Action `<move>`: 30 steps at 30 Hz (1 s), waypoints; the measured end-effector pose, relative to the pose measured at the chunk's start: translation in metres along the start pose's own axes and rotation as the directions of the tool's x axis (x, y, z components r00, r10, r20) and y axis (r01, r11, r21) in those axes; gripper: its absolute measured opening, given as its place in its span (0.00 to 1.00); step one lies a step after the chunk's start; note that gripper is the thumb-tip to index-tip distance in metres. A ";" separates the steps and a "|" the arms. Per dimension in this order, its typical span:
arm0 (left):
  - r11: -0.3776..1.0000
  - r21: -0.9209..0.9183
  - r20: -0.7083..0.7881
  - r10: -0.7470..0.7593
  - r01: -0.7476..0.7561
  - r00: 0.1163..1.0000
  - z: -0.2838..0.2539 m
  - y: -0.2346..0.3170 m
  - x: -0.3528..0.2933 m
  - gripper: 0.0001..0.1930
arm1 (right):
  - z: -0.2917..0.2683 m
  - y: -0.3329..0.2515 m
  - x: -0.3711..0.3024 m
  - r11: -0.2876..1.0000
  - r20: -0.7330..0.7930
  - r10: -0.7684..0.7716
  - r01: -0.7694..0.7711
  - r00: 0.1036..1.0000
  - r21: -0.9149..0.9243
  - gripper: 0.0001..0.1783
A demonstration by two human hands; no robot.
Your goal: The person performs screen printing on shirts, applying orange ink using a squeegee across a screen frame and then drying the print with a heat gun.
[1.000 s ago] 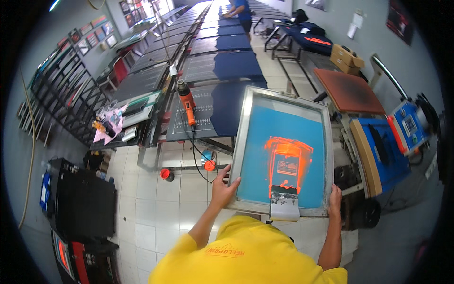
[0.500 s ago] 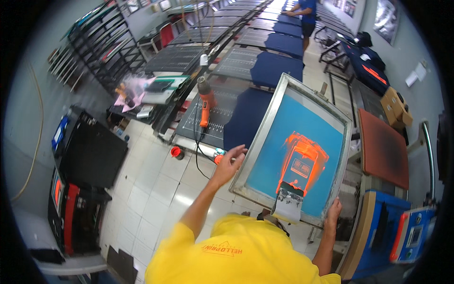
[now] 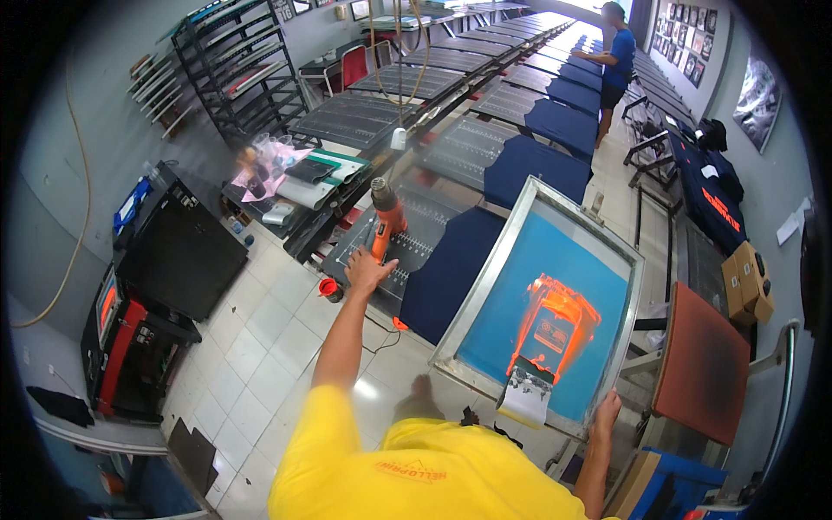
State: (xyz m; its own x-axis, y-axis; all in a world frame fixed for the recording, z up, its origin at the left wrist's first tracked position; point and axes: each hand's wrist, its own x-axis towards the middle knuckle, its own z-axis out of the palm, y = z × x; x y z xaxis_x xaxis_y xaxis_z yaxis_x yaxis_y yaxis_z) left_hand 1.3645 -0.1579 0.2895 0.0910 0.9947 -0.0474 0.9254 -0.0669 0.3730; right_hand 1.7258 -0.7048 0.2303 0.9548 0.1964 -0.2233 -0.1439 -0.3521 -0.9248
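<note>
My left hand (image 3: 368, 270) reaches out to the handle end of an orange heat gun (image 3: 387, 221), thumb and fingers spread around it. The gun sits on a dark printing platen at the table's near end, nozzle pointing away. My right hand (image 3: 608, 409) grips the near right edge of a metal-framed printing screen (image 3: 494, 269), which is tilted over the table end. Its blue mesh carries bright orange ink (image 3: 563, 325) around a stencilled design. A squeegee (image 3: 526, 394) with a pale, stained face rests on the mesh at the near end.
Dark blue fabric pieces (image 3: 451, 273) lie on platens along the table. A co-worker (image 3: 617, 56) stands far along it. A red-rimmed cup (image 3: 329, 289) and the gun's cord are near the table end. A brown flat panel (image 3: 702, 364) and cardboard boxes (image 3: 747, 282) stand right.
My left hand has left the screen's left edge and moved forward and left to the heat gun. My right hand stays on the frame. The view has shifted.
</note>
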 end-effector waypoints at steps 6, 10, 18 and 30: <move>0.998 -0.046 0.034 0.034 -0.032 0.999 0.022 -0.008 0.037 0.36 | 0.031 -0.003 0.001 0.999 -0.062 0.024 -0.021 0.998 0.047 0.23; 0.986 -0.090 0.039 0.143 -0.139 0.989 0.030 -0.024 0.055 0.29 | 0.049 -0.003 -0.004 0.997 -0.076 0.008 -0.003 0.997 0.074 0.24; 0.953 -0.102 0.109 0.294 -0.283 0.949 -0.081 -0.035 0.065 0.28 | 0.074 -0.005 -0.015 0.994 -0.076 0.036 -0.028 0.996 0.105 0.26; 0.740 -0.495 -0.015 0.516 -0.455 0.856 -0.397 0.075 0.159 0.24 | 0.104 -0.038 -0.019 0.967 -0.072 0.085 -0.065 0.994 0.246 0.26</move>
State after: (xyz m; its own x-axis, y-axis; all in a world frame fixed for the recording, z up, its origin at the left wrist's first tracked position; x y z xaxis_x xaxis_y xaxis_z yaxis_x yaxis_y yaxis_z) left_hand 1.3026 0.0262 0.6783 0.5502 0.8184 0.1659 0.4617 -0.4637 0.7562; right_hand 1.6864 -0.5996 0.2370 0.9552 0.0993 -0.2787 -0.2654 -0.1283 -0.9556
